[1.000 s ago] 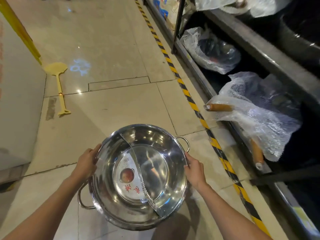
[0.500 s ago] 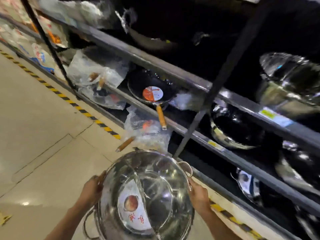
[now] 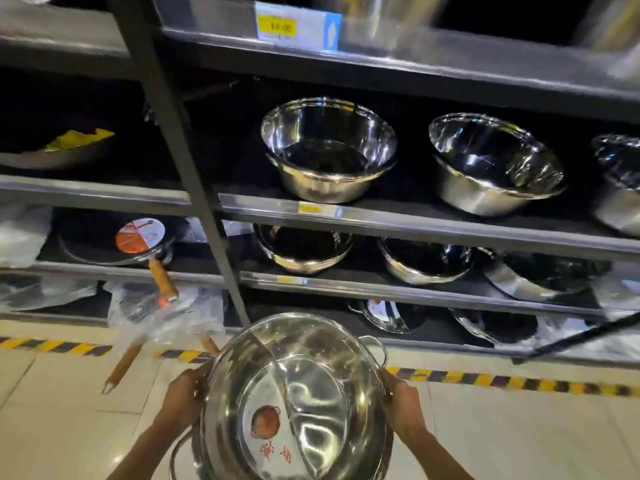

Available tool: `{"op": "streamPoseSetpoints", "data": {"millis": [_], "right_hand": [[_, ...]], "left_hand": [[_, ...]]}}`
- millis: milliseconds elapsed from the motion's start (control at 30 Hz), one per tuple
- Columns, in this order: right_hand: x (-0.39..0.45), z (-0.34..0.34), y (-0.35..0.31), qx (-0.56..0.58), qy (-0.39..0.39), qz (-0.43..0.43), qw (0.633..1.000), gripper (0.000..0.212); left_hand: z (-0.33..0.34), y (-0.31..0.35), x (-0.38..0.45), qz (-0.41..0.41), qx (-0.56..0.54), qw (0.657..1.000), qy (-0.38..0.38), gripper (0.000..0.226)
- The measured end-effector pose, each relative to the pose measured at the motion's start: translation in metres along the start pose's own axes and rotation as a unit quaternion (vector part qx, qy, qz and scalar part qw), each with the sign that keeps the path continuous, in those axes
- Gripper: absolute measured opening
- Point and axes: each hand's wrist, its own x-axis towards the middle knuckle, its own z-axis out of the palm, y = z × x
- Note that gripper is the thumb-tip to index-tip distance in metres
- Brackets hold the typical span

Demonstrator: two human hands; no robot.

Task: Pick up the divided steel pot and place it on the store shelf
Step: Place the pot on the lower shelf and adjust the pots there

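The divided steel pot (image 3: 298, 393) is held in the air at the bottom centre, its curved partition and a round label with red writing visible inside. My left hand (image 3: 185, 396) grips its left rim and my right hand (image 3: 403, 401) grips its right rim, just below the small loop handle. The dark metal store shelf (image 3: 398, 223) stands straight ahead, several tiers high. The pot is in front of the lowest tiers, apart from them.
Steel bowls (image 3: 329, 150) sit on the middle tier, more bowls on the tiers below. A black pan with a wooden handle (image 3: 162, 275) juts out at left over plastic-wrapped pans. A shelf upright (image 3: 187, 181) runs diagonally. Yellow-black tape (image 3: 519, 379) marks the floor.
The view swung from the floor up and right to face the shelf. Both hands kept their grip on the pot, which now sits in front of the steel bowl section.
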Motion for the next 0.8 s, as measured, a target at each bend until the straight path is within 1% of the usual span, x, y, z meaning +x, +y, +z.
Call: {"op": "streamPoseSetpoints", "data": {"millis": [67,133,300,367,400,433,533,600,667,733,800], "right_hand": [[0.010,0.001,0.009,-0.004,-0.007,0.004,1.000,0.054],[0.024,0.002,0.020,-0.005,-0.003,0.006,1.000,0.056],[0.061,0.017,0.045,-0.021,-0.013,0.014,1.000,0.049],[0.076,0.025,0.052,-0.006,-0.011,0.028,1.000,0.041],[0.083,0.028,0.052,0.008,-0.009,0.036,0.999,0.037],[0.090,0.032,0.054,0.015,-0.006,0.040,0.999,0.035],[0.115,0.048,0.055,-0.002,0.005,0.037,0.999,0.038],[0.138,0.058,0.059,0.014,0.010,0.048,0.999,0.034],[0.163,0.072,0.065,0.044,0.018,0.047,0.998,0.037],[0.189,0.087,0.074,0.052,0.024,0.039,0.998,0.039],[0.212,0.104,0.089,0.071,0.042,0.026,0.996,0.037]], "left_hand": [[0.007,0.006,0.010,0.005,0.011,1.000,-0.002,0.055],[0.019,0.011,0.025,0.004,0.006,1.000,-0.007,0.054],[0.053,0.013,0.065,-0.015,-0.041,0.999,-0.011,0.043],[0.065,0.008,0.082,-0.035,-0.038,0.999,-0.015,0.039],[0.067,0.008,0.092,-0.032,-0.039,0.999,-0.020,0.038],[0.071,0.010,0.100,-0.024,-0.034,0.999,-0.028,0.039],[0.077,0.014,0.134,0.031,0.014,0.998,-0.057,0.044],[0.084,0.017,0.159,0.039,0.005,0.997,-0.071,0.048],[0.097,0.013,0.185,0.044,0.033,0.995,-0.079,0.039],[0.115,0.004,0.214,0.071,0.063,0.993,-0.074,0.027],[0.138,-0.005,0.236,0.097,0.070,0.990,-0.069,0.027]]}}
